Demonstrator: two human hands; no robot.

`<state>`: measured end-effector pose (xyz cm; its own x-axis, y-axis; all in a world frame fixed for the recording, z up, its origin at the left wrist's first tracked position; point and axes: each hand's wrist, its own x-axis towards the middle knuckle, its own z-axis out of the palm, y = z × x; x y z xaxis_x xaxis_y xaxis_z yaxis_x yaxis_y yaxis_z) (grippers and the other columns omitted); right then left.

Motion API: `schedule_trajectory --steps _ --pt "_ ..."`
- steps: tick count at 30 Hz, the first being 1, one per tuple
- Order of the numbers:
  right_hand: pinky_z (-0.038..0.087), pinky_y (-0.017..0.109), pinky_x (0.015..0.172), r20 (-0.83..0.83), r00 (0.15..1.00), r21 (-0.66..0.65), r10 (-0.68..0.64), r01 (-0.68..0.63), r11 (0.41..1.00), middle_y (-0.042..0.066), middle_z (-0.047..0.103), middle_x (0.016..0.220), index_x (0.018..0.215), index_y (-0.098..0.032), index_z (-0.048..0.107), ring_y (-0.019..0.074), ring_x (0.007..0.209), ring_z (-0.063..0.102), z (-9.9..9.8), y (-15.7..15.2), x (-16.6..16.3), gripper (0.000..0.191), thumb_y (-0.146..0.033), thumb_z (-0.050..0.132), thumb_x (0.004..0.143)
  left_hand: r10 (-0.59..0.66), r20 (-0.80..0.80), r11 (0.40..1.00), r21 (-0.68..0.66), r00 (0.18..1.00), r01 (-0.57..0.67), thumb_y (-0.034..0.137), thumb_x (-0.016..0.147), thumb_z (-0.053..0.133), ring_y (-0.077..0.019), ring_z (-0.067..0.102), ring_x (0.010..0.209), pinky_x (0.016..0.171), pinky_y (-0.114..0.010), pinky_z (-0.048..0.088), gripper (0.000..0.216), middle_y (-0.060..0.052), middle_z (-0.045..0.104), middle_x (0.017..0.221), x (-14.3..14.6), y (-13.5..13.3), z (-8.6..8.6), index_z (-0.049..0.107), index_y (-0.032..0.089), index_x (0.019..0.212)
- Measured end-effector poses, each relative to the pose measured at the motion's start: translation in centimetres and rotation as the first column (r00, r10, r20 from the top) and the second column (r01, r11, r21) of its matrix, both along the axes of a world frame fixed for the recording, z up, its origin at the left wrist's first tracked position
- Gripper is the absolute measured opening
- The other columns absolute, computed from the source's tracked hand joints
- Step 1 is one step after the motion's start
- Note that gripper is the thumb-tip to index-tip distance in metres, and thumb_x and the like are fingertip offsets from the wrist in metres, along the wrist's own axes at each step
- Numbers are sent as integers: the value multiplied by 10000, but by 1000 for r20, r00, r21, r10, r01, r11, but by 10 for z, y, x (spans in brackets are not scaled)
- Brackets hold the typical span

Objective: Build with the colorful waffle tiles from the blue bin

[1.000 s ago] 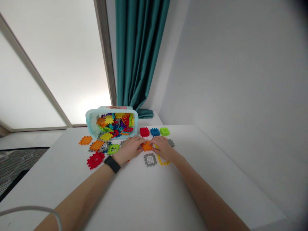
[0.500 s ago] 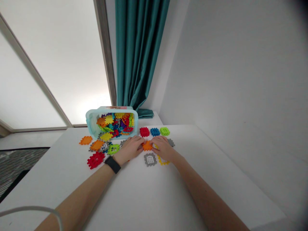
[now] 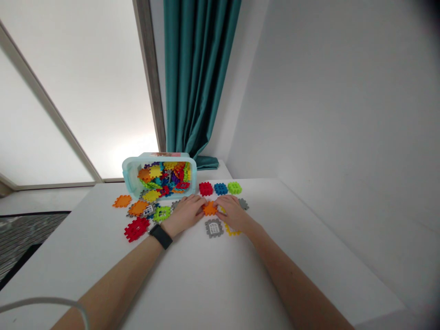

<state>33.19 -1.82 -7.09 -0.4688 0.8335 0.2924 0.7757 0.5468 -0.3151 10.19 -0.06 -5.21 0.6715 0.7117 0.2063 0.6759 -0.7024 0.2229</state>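
Observation:
My left hand (image 3: 185,211), with a black watch on its wrist, and my right hand (image 3: 232,211) meet over an orange toothed tile (image 3: 209,209) on the white table (image 3: 206,275). Both hands have curled fingers pinching that tile from either side. Just in front of the hands lies a grey tile with a white window (image 3: 214,228). A yellow frame tile (image 3: 232,230) sits partly under my right wrist. A red (image 3: 206,188), a blue (image 3: 221,188) and a green block (image 3: 234,187) stand in a row behind the hands.
A pale blue bin (image 3: 160,174) lies on its side at the back, spilling several coloured tiles. Loose orange (image 3: 123,200), red (image 3: 136,228) and green (image 3: 162,213) tiles lie to the left. The wall runs along the right; a teal curtain (image 3: 195,78) hangs behind.

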Motion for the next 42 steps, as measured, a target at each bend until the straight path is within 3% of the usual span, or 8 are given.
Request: schedule_trajectory --steps 29,35,42 --pt "357 425 1024 -17 999 -3 -28 28 1000 59 685 1084 999 -233 605 249 1107 585 2 -2 3 158 -171 609 853 -66 66 997 -23 996 67 217 933 570 -255 593 1124 981 -384 469 212 -89 653 1180 -6 3 -2 577 228 1145" --pt "381 439 1026 -65 993 27 -100 102 994 72 684 1128 1002 -240 623 270 1134 586 7 -6 6 184 -171 616 831 -78 78 997 -22 994 80 219 928 573 -254 603 1108 961 -374 483 227 -97 645 1195 -10 3 4 574 215 1155" --pt "420 428 1011 -129 989 33 -71 76 997 68 696 1142 1051 -243 625 255 1120 614 12 -13 0 190 -197 576 873 -88 181 995 -35 980 95 216 928 564 -244 620 1089 971 -368 491 189 -89 670 1151 -20 1 18 613 216 1111"
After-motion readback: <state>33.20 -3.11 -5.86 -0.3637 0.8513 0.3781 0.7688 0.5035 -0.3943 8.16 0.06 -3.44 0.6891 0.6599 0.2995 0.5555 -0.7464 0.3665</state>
